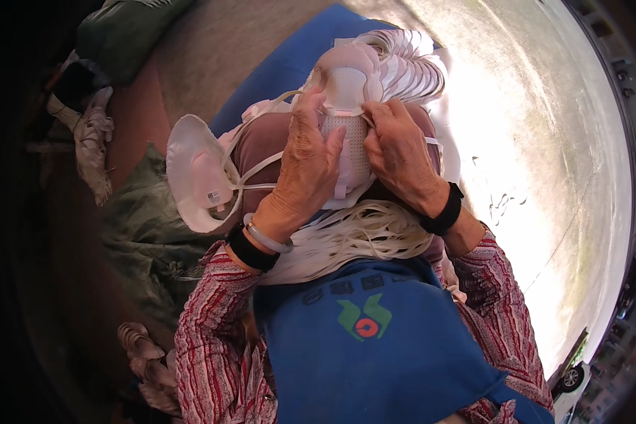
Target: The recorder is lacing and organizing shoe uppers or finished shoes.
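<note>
A pale pink and white shoe upper (345, 88) with a mesh tongue (347, 132) lies over my lap. My left hand (307, 152) grips its left side, thumb over the tongue and fingers behind the edge. My right hand (399, 145) is closed in a pinch at the opposite edge; whether a lace is also between its fingertips is hidden. White lace strands (265, 161) run from beside my left hand to another white upper (184, 177) with a pink tongue, at the left. A bundle of white shoelaces (364, 230) rests across my lap below both hands.
A fanned stack of white uppers (413, 67) sits just beyond the held one, on blue cloth (283, 60). A blue apron (374, 353) covers my front. Green sacking (148, 219) and pale uppers (92, 138) lie to the left. Sunlit concrete (544, 141) spreads to the right.
</note>
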